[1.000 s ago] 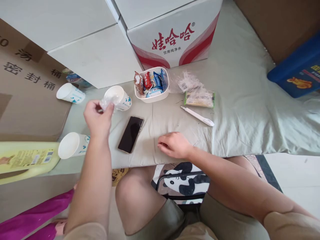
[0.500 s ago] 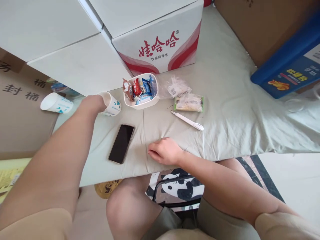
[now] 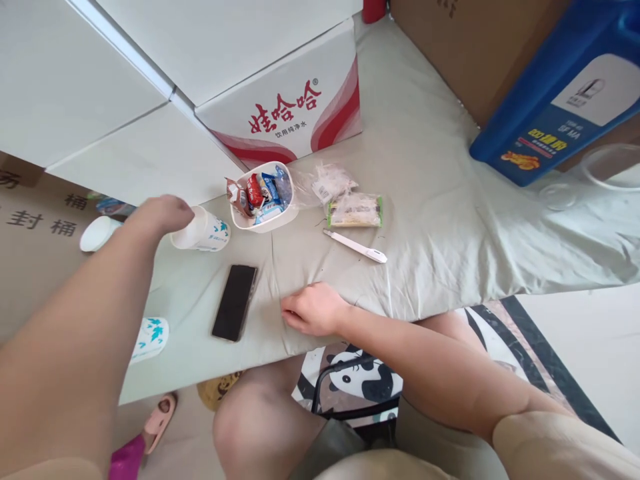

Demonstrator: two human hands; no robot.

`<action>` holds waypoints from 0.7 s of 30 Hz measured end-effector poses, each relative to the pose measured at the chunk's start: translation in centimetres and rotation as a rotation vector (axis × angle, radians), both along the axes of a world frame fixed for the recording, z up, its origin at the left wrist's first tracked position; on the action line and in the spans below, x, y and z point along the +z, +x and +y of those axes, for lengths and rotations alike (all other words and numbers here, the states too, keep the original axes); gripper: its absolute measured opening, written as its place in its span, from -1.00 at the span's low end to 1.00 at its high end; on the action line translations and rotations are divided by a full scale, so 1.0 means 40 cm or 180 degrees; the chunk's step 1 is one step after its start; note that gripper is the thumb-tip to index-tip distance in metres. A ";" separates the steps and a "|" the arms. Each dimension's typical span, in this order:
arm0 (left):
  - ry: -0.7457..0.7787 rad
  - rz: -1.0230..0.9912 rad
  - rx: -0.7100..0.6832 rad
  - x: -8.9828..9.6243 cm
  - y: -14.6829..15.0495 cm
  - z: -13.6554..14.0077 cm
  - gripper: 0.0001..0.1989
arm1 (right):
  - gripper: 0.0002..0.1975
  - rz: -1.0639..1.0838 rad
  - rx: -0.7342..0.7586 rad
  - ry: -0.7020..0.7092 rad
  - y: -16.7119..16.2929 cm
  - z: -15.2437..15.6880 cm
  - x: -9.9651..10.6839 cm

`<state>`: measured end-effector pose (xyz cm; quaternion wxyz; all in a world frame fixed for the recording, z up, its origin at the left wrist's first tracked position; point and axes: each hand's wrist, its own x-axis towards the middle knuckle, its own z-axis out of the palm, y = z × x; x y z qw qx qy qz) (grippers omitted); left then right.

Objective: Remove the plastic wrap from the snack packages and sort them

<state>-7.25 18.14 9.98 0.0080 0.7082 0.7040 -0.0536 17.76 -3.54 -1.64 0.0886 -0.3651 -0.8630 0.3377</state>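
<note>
My left hand (image 3: 167, 212) reaches to the back left, beside the mouth of a white paper cup with blue leaf print (image 3: 205, 230) that lies on its side. Its fingers are blurred and mostly hidden, so I cannot see whether they hold anything. A second paper cup (image 3: 99, 233) lies further left, partly behind my wrist. Near the front edge, a third cup (image 3: 151, 339) is partly covered by my left forearm. My right hand (image 3: 315, 310) rests on the cloth with fingers curled in and nothing visible in them. To its left lies a black phone (image 3: 235, 302).
A white tub (image 3: 265, 227) of wrapped snacks stands before a white-and-red carton (image 3: 300, 127). Right of it lie clear plastic packets (image 3: 355, 210) and a white utility knife (image 3: 355, 247). A blue jug (image 3: 540, 127) stands at the right. A pink sandal (image 3: 161, 420) is on the floor.
My left hand has drawn left, away from the mouth of the lying cup. The third cup now shows beside my left forearm. My right hand stays resting; the camera view has shifted.
</note>
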 end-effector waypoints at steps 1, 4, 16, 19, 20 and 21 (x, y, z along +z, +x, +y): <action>0.0087 0.0225 0.0122 0.023 0.027 -0.010 -0.63 | -0.70 -0.0001 0.0000 -0.0004 0.000 0.000 0.002; 0.0420 0.0505 -0.0350 0.066 0.155 -0.066 -0.52 | -0.69 -0.0003 0.0032 -0.0001 0.000 0.000 0.007; -0.0052 0.0937 -0.1881 -0.064 0.463 -0.124 -0.60 | -0.68 0.0468 0.0196 -0.0001 0.017 -0.021 0.042; 0.0126 0.0827 -0.1715 -0.041 0.477 -0.107 -0.67 | -0.69 0.0593 0.0195 -0.0045 0.021 -0.018 0.058; 0.0205 0.0697 -0.1677 -0.035 0.483 -0.101 -0.68 | -0.69 0.0603 0.0218 -0.0054 0.023 -0.017 0.061; 0.0276 0.0520 -0.1635 -0.032 0.490 -0.095 -0.68 | -0.68 0.0616 0.0240 -0.0061 0.025 -0.016 0.063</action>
